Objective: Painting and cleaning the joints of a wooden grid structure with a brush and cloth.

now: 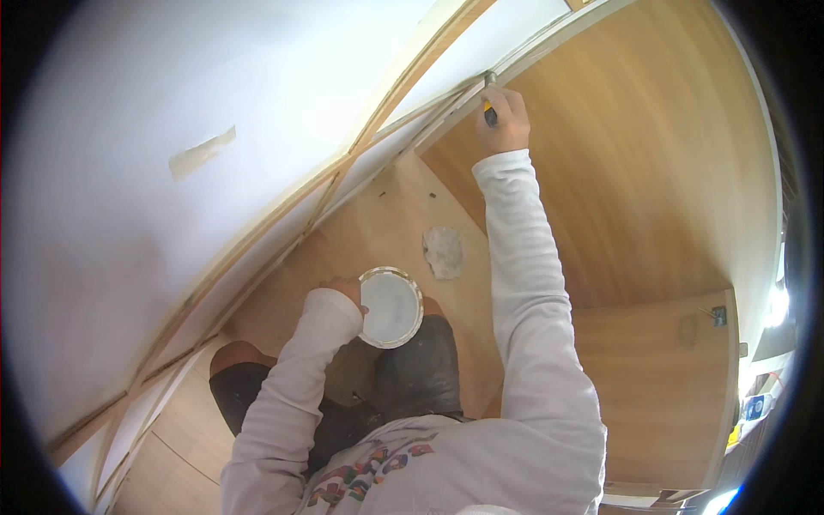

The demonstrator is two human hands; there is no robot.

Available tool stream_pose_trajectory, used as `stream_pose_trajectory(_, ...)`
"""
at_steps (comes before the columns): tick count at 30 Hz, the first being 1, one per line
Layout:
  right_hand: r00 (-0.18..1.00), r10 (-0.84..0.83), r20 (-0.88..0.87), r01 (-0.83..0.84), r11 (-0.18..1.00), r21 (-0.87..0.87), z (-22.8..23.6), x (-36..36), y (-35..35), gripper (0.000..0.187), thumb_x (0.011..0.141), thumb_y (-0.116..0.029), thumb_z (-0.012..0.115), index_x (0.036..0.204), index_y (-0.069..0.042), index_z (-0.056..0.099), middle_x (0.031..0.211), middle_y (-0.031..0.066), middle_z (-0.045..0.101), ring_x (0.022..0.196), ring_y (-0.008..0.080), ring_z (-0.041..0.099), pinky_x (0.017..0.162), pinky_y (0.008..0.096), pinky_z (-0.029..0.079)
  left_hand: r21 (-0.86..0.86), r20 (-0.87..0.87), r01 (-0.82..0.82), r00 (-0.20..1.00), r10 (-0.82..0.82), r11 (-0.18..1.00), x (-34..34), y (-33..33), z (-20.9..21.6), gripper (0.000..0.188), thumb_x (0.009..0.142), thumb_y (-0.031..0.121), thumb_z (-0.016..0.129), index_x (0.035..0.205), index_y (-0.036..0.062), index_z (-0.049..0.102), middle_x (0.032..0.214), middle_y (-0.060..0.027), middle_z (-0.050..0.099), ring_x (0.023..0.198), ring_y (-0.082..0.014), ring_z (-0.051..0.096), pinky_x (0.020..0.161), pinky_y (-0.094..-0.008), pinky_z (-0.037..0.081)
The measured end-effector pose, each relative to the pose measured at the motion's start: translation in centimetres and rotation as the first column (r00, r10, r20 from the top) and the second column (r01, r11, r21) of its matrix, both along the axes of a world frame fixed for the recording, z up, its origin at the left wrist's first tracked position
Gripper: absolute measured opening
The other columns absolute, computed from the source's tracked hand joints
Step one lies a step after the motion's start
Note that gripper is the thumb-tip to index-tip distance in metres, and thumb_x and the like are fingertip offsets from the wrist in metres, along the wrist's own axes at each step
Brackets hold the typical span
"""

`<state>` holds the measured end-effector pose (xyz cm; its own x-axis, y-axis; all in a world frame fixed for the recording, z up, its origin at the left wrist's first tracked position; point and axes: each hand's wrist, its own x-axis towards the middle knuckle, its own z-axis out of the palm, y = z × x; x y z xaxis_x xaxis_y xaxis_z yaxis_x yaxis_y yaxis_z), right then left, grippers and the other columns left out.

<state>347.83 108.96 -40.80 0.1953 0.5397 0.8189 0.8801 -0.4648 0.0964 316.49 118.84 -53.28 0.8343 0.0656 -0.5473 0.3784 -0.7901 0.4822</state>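
In my left hand (345,290) is the rim of a round bucket (393,307), held over my lap, with pale whitish paint inside and dried smears on its lip. My right arm stretches far forward. Its hand (506,123) is closed around a paintbrush (490,112) with a yellow and black handle, its bristles mostly hidden. The brush's tip meets the narrow wooden trim (459,103) where the white wall panel (215,77) joins the wooden panel (644,146).
Thin wooden strips (249,227) cross the white panel, which carries a piece of tan tape (202,153). A rough whitish patch (444,252) marks the plywood (403,206) ahead of my knees. At right stands a wooden door (652,369) with a metal hinge (717,316).
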Motion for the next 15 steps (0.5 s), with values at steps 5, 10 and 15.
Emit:
stream_pose_trajectory(5, 0.999, 0.026, -0.035, -0.027, 0.999, -0.040, 0.5, -0.7, 0.2, 0.034, 0.067, 0.007, 0.064, 0.095, -0.011, 0.063, 0.096, 0.0102, 0.062, 0.089, 0.0311, 0.062, 0.073, 0.0370, 0.052, 0.017, 0.033, -0.023, 0.999, 0.022, 1.000, 0.0, -0.2, -0.4, 0.040, 0.084, 0.031, 0.066, 0.114, 0.0061, 0.060, 0.117, -0.0161, 0.060, 0.111, -0.0315, 0.058, 0.090, -0.0414, 0.049)
stream_pose_trajectory(10, 0.998, -0.056, 0.003, 0.056, 0.996, -0.069, 3.6, -0.8, 0.4, 0.035, 0.066, 0.007, 0.065, 0.096, -0.010, 0.063, 0.094, 0.0117, 0.062, 0.087, 0.0322, 0.062, 0.072, 0.0386, 0.052, -0.026, 0.074, 0.021, 0.997, -0.019, 0.999, 0.2, -0.2, -1.1, 0.038, 0.083, 0.030, 0.066, 0.114, 0.0093, 0.060, 0.109, -0.0190, 0.062, 0.106, -0.0348, 0.059, 0.090, -0.0432, 0.048)
stream_pose_trajectory(15, 0.983, -0.061, 0.175, 0.055, 0.998, 0.044, 10.6, -0.4, 0.5, 0.025, 0.071, 0.003, 0.069, 0.092, -0.010, 0.065, 0.092, 0.0101, 0.064, 0.075, 0.0256, 0.063, 0.065, 0.0333, 0.052, -0.002, 0.116, 0.046, 0.992, -0.045, 0.999, 0.1, -0.3, -1.5, 0.037, 0.084, 0.031, 0.066, 0.111, 0.0070, 0.061, 0.110, -0.0149, 0.065, 0.101, -0.0301, 0.063, 0.086, -0.0402, 0.051)
